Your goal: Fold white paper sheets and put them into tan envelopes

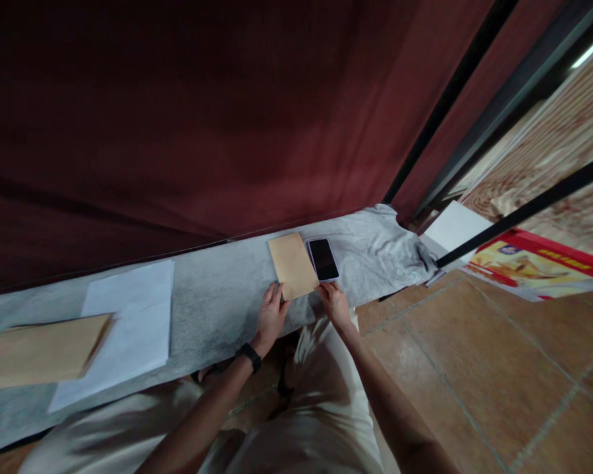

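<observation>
Rect. tan envelope, smooth matte paper, lies flat on the worktop R of mid-length, nr the far edge; L hand and R hand pinch its near-L and near-R corners resp., fingers closed on the paper. Phone, dark screen, rounded corners, lies just R of the envelope; grey cloth covers the worktop, wrinkled toward the R end. At the worktop's L end, tan paper stack overlaps white sheets; beyond the R end, red/yellow panel bears lettering too blurred to read.
</observation>
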A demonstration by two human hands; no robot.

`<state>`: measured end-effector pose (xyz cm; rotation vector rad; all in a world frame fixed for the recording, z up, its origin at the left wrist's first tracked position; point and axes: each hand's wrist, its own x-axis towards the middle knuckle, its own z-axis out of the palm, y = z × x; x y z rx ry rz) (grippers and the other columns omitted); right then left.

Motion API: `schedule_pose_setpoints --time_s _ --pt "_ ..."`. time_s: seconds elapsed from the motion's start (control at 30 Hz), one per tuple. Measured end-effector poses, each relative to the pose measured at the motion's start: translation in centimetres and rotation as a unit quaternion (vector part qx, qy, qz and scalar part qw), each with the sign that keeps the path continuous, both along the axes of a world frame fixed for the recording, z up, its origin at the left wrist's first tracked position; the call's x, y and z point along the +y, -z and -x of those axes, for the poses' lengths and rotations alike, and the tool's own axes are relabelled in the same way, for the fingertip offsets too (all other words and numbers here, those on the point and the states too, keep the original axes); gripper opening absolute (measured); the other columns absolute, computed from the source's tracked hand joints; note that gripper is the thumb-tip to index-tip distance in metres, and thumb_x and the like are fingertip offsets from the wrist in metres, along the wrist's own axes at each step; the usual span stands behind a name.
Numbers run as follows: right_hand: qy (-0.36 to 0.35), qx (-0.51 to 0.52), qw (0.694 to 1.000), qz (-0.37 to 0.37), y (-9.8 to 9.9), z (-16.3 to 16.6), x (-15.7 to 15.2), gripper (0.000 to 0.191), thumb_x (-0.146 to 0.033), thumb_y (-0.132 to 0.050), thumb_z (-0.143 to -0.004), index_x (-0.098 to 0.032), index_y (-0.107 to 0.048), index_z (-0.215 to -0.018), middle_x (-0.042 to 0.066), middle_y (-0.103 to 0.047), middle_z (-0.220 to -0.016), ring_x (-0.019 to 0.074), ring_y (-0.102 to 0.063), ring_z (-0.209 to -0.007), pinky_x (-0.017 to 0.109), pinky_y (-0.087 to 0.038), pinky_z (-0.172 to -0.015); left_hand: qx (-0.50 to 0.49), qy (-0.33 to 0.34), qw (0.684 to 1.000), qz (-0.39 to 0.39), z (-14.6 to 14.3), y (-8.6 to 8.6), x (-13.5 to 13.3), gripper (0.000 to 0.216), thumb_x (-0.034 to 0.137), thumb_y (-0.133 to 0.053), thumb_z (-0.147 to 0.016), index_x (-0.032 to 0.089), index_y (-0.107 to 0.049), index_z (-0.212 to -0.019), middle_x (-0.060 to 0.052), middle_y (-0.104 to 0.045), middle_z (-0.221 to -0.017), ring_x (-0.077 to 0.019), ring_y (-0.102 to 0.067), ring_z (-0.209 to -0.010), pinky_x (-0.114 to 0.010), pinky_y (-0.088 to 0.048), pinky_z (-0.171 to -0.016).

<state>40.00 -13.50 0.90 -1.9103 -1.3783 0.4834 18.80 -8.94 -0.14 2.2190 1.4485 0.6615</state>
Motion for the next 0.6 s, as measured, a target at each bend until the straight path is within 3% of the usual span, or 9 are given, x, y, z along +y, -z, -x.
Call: schedule_pose_setpoints --time_s 0.27,0.6 --pt "-0.009 -0.029 1.000 0.008 -0.2 0.0 -0.1 0.028 -0.023 -0.049 -0.099 -0.018 -0.072 -0.114 0.011 -0.071 -0.115 0.0210 -0.068 -0.098 0.030 -0.052 -0.091 0.019 0.043 0.999 -0.005 0.0 -0.9 0.2 0.043 0.019 -0.052 -0.096 0.020 -0.054 -0.139 -0.013 -0.059 -0.141 -0.0254 -0.052 -0.135 -0.041 -0.043 -0.116" --pt "-0.007 -0.049 0.999 0.010 -0.2 -0.1 0.1 0.027 -0.024 -0.052 -0.098 -0.017 -0.071 -0.115 0.013 -0.070 -0.117 0.0221 -0.069 -0.097 0.032 -0.053 -0.087 0.033 0.045 0.998 -0.011 -0.2 -1.7 0.6 0.041 0.018 -0.052 -0.096 0.021 -0.057 -0.137 -0.012 -0.061 -0.137 -0.0263 -0.055 -0.130 -0.041 -0.045 -0.113"
